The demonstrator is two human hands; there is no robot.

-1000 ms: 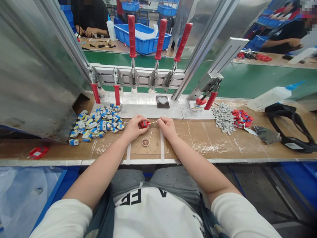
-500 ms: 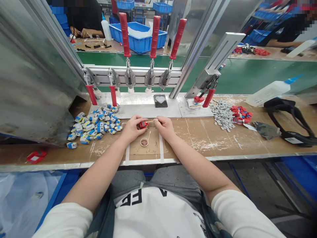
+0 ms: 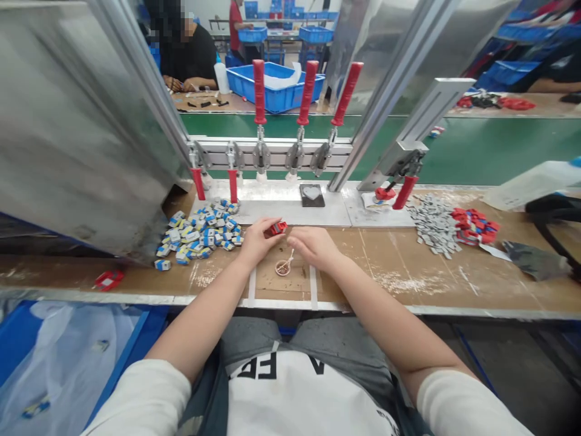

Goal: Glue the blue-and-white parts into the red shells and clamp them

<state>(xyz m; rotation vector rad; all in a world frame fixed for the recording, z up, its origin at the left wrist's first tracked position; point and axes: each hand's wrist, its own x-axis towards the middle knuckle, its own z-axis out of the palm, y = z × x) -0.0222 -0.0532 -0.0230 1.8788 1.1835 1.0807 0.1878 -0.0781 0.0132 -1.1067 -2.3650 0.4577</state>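
Pinching a small red part [image 3: 276, 228] just above the tabletop [image 3: 399, 266], the left hand [image 3: 259, 239] waits while the right hand [image 3: 313, 245], which earlier touched a thin stick [image 3: 287, 261] to the part, now dips it into the little cup [image 3: 282, 267], with many parts in the blue-and-white pile [image 3: 200, 230] left.
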